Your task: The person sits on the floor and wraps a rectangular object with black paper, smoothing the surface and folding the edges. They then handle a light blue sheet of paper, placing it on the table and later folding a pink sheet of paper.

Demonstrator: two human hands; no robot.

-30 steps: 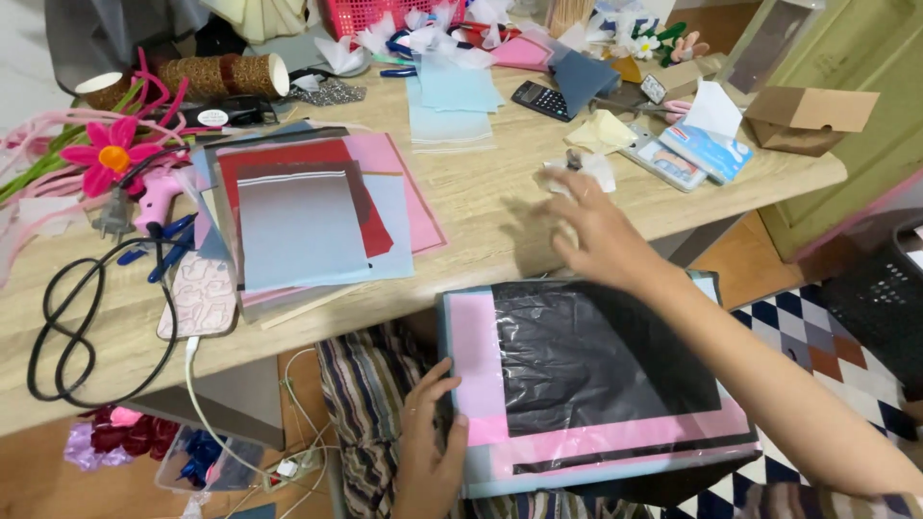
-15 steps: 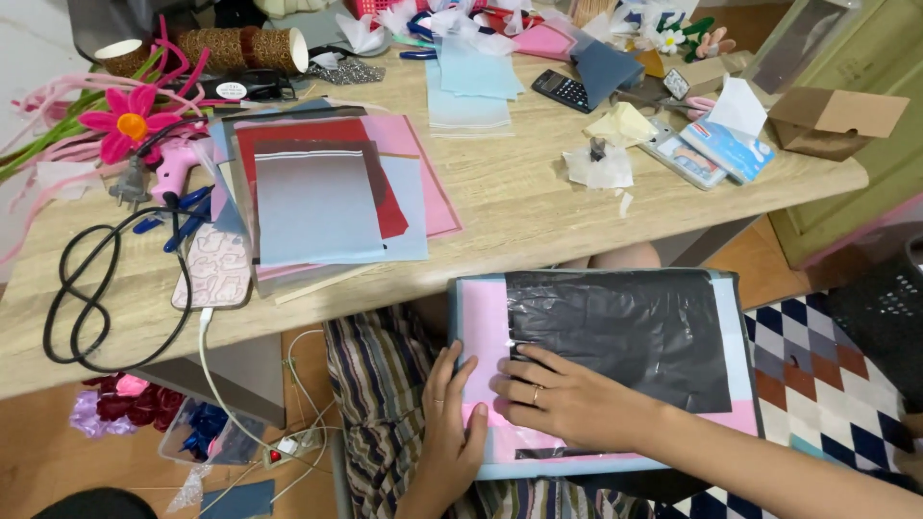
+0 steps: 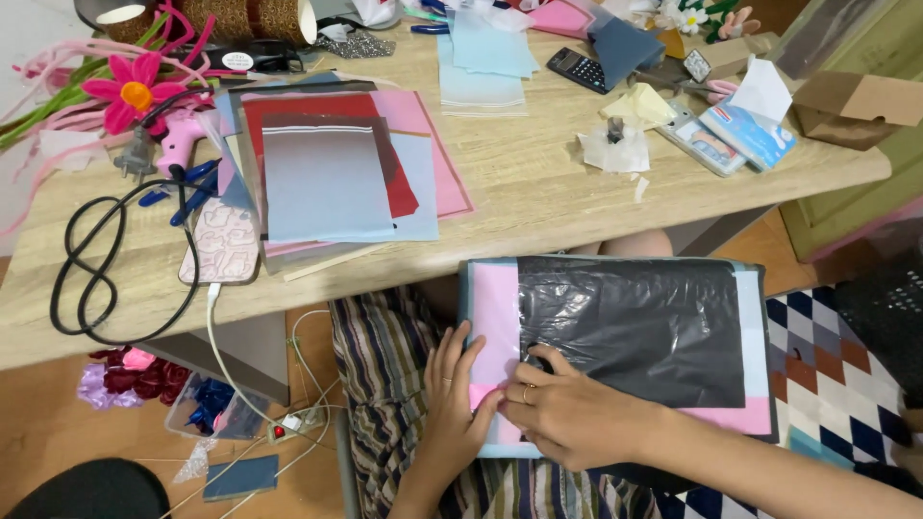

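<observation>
On our lap, near the bench [image 3: 538,192], our left hand [image 3: 452,404] and right hand [image 3: 567,418] press flat on pink sheets [image 3: 495,322] under black film [image 3: 635,327]; the loose stack may slide off.

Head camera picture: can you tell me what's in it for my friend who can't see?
Both hands press on a stack of pink sheets on the person's lap, the left hand at its edge, the right hand by a black plastic sheet on top. Behind, a wooden table holds more coloured sheets.

Crinkled black plastic sheet [image 3: 635,327] lies flat atop pink paper [image 3: 495,322] on the lap.
</observation>
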